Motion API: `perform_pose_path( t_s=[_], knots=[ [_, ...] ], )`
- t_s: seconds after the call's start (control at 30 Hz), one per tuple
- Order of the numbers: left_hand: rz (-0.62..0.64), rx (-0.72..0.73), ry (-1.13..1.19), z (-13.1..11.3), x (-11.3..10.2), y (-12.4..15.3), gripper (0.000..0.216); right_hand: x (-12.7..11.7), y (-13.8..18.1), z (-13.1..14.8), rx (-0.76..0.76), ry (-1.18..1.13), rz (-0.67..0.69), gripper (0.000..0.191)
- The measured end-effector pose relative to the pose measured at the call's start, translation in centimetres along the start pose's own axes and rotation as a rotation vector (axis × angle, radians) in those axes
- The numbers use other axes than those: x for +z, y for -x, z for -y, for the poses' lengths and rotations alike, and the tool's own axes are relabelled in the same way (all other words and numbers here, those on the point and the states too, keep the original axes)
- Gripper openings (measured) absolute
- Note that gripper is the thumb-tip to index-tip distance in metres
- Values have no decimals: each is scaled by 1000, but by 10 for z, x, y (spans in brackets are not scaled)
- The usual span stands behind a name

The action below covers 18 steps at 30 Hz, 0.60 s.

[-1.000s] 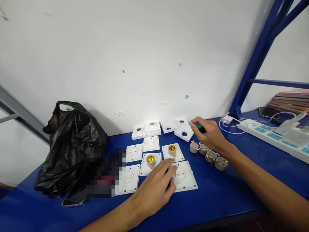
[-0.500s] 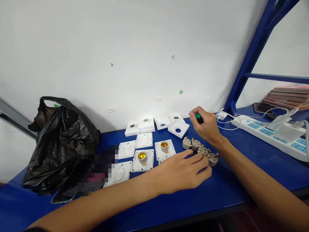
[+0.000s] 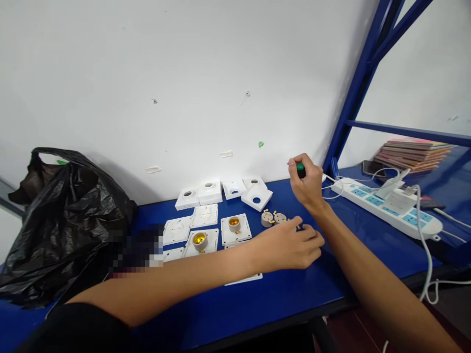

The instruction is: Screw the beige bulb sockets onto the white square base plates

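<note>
Grey sockets [image 3: 267,219] sit on the table [image 3: 309,289] by the left hand [image 3: 285,245], fingers [image 3: 312,242] half-curled, can't tell if gripping, right hand [image 3: 307,184] wrapped round a green handle [image 3: 300,168], so I'd go easy on the tabs [image 3: 266,211].

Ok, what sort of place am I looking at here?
Possibly a small workshop or work corner: square white plastic-looking plates, two bearing round gold-lined sockets, lie on a blue flat-topped table, with a long white power strip with blue outlets at the right.
</note>
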State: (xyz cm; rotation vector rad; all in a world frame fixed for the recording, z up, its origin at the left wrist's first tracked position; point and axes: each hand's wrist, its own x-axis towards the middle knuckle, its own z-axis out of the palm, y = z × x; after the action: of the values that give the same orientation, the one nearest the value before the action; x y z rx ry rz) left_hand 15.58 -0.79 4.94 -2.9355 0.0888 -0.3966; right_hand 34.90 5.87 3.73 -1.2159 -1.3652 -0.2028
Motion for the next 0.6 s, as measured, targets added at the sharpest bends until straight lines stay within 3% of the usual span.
perform_pose_path(
  t_s=[0.1,0.17,0.33,0.4,0.5,0.6],
  knots=[
    [-64,-104,146,6,-18,31,29,2,2,5,-4,-43,-4,37],
    [-148,-275,238,8,-24,60,32,6,5,11,-15,-84,12,36],
    [-282,-664,378,-3,-18,124,29,15,21,41,-54,-228,45,30],
    [-305,-729,416,-10,-10,138,29,17,29,56,-58,-295,13,23],
    [-281,-803,587,-19,1,150,30,20,39,77,-19,-411,-49,28],
    [-215,-712,628,-23,5,154,35,23,47,92,21,-523,-75,27]
  ],
)
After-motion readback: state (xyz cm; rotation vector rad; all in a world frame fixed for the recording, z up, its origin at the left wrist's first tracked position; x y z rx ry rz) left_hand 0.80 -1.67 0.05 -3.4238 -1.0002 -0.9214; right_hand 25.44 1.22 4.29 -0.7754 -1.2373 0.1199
